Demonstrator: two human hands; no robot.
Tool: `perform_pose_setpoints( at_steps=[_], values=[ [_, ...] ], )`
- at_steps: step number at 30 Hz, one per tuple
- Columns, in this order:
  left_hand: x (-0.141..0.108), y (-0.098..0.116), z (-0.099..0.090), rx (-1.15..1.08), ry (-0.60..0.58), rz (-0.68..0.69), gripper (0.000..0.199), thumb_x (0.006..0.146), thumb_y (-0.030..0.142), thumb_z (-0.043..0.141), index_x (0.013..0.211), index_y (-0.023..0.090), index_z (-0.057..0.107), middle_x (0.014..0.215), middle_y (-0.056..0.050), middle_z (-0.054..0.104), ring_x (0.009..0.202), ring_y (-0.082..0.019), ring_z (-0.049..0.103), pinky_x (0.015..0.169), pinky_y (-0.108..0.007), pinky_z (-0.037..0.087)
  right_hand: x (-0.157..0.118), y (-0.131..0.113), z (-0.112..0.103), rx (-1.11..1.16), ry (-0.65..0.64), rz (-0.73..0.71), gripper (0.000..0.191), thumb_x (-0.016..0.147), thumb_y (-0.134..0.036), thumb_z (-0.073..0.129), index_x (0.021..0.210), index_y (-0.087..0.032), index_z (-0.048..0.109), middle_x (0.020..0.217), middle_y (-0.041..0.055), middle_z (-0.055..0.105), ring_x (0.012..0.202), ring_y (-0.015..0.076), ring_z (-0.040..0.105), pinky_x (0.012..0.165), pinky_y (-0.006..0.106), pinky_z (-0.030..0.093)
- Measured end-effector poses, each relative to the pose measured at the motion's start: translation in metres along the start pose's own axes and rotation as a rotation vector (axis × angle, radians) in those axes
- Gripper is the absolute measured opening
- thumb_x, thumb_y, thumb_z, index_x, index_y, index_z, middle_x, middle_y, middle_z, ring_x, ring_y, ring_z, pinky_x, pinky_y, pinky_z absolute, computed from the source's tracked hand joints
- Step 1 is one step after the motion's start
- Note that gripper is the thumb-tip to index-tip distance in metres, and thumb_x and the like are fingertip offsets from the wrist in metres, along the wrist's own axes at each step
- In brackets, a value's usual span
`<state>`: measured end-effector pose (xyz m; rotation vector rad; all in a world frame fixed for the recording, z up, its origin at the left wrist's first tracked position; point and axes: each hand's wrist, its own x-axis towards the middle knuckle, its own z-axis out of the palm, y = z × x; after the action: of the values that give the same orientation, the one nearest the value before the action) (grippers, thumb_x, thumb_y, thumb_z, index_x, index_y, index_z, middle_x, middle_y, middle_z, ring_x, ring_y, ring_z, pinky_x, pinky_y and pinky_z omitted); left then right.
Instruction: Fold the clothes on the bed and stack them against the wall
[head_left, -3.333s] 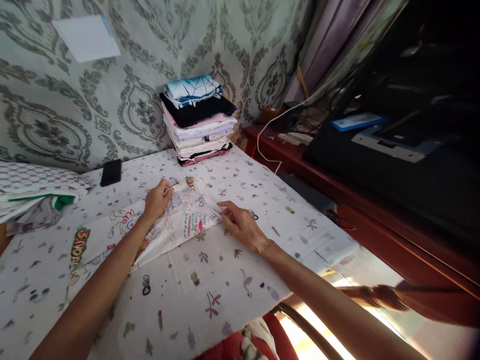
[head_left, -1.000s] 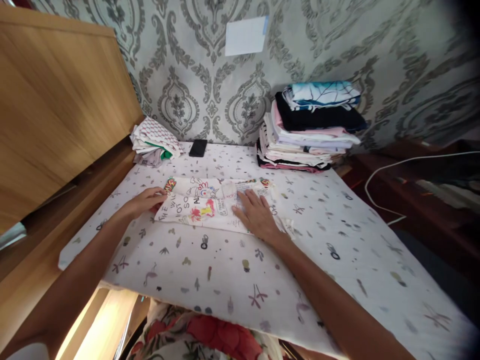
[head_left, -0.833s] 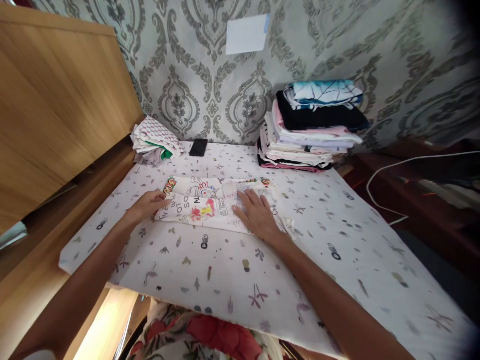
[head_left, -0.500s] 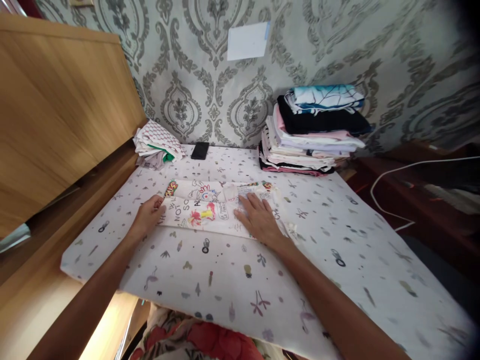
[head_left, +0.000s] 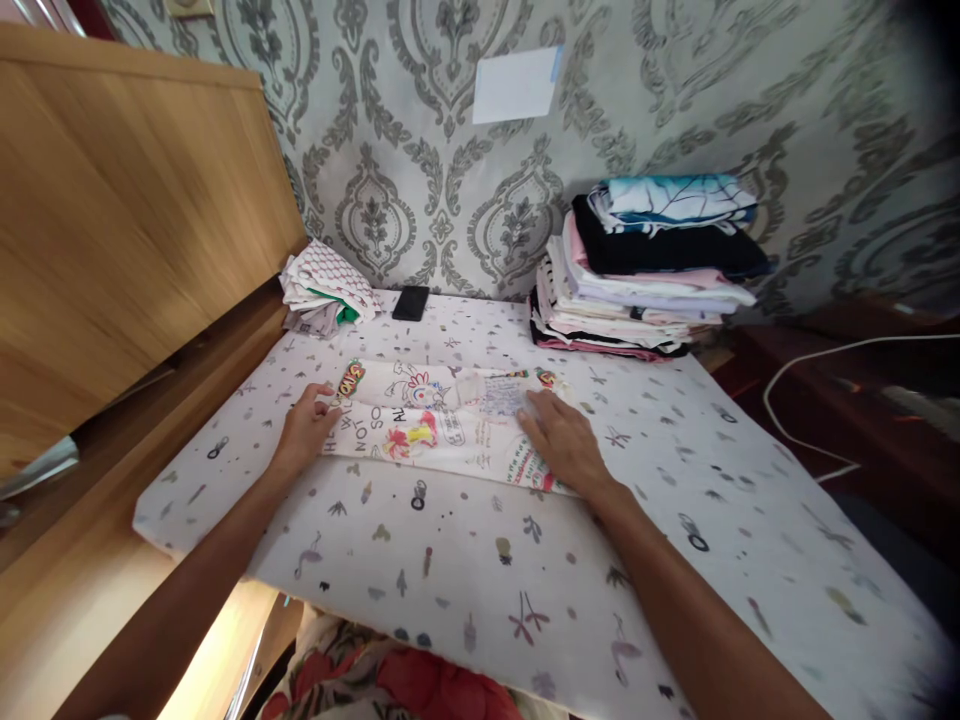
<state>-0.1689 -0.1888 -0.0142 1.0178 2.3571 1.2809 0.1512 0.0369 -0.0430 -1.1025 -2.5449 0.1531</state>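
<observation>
A white garment, folded into a long strip with colourful drawings and black lettering, lies flat on the patterned cover. At its left end is my left hand, fingers curled together on the edge of the fabric. My right hand rests palm down over the right end, fingers stretched out, and hides part of that end.
Behind on the right stands a tall stack of folded clothes. A smaller clothes pile and a black phone-like object lie at the back left. A wooden panel borders the left, and a white cable hangs at right.
My right hand has slid rightward along the garment, uncovering more of its print. My left hand stays at the left end, with the fingers slightly shifted. The view has turned a little left.
</observation>
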Motion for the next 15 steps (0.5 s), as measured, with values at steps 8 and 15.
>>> perform_pose_setpoints(
  at_steps=[8,15],
  values=[
    [0.000,-0.001,-0.003,0.103,0.060,0.061,0.029,0.080,0.030,0.054,0.108,0.023,0.051,0.067,0.007,0.055,0.054,-0.013,0.049,0.057,-0.025,0.038,0.000,0.008,0.006,-0.009,0.011,-0.026,0.054,0.101,-0.045,0.032,0.136,-0.011,0.055,0.141,0.0185,0.057,0.136,0.0306,0.049,0.110,0.047,0.041],
    [-0.009,0.013,-0.009,0.544,0.056,0.133,0.025,0.090,0.023,0.047,0.113,0.021,0.056,0.092,-0.005,0.067,0.080,-0.022,0.064,0.074,-0.033,0.049,0.000,0.011,0.010,-0.022,0.040,-0.038,0.050,0.100,-0.045,0.034,0.135,-0.016,0.056,0.140,0.0169,0.057,0.134,0.0301,0.050,0.109,0.047,0.042]
  ],
)
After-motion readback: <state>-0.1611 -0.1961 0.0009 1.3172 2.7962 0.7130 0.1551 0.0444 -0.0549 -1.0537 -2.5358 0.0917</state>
